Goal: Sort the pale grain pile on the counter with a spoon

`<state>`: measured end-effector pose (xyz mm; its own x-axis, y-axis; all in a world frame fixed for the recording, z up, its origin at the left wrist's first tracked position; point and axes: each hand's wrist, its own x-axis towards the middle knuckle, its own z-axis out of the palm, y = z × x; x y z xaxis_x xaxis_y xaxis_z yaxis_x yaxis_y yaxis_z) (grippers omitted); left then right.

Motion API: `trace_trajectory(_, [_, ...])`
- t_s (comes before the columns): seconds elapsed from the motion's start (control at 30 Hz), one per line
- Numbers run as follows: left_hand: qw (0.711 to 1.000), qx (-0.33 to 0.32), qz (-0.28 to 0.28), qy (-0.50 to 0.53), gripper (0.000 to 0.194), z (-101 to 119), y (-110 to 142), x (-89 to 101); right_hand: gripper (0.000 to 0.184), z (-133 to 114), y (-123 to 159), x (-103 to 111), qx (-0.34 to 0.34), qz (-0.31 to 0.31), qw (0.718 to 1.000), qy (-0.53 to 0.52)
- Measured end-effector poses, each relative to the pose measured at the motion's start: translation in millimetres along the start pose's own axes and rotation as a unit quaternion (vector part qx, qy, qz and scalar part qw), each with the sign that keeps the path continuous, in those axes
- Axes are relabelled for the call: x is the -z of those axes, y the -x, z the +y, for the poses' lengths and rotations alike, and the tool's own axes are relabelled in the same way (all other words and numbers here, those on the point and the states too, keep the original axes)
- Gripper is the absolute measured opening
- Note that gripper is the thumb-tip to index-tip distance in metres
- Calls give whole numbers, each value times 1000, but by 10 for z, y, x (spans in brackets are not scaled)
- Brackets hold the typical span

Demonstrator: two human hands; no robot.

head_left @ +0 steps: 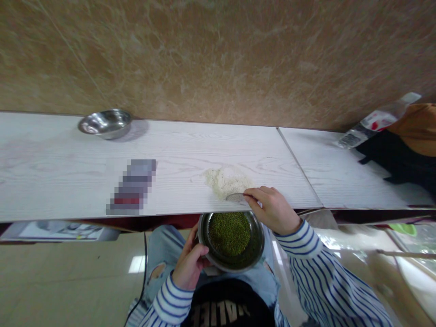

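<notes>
My left hand (pixel 191 265) grips the left rim of a metal bowl (pixel 258 252), thumb over the edge. Green beans (pixel 231 234), probably mung beans, lie inside it. The bowl is just below the counter's front edge, above my lap. My right hand (pixel 272 206) is closed on the handle of a metal spoon (pixel 235 197). Its bowl end rests at the near side of a loose pile of white grains (pixel 226 181) like rice, spread on the white counter (pixel 184 150). Most of the spoon's handle is hidden by my fingers.
Another metal bowl (pixel 106 125) stands near the wall at the left. A blurred-out flat item (pixel 132 188) lies on the counter's left part. A clear plastic bottle (pixel 378 120) leans at the right beside a dark and brown item (pixel 405 145). The marble-patterned wall (pixel 218 59) closes off the back.
</notes>
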<state>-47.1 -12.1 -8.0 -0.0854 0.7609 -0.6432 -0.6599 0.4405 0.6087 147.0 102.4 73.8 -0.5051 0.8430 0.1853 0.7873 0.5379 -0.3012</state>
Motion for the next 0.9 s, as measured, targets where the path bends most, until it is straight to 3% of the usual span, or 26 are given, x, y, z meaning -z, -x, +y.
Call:
trace_trajectory(0.3, [1000,3,-13,-6,78,-15,14,-15,25,44,-20,70,-2,20,1000,21])
trace_trajectory(0.9, [1000,0,2,-8,79,-13,14,-13,24,-6,0,86,26,-7,999,36])
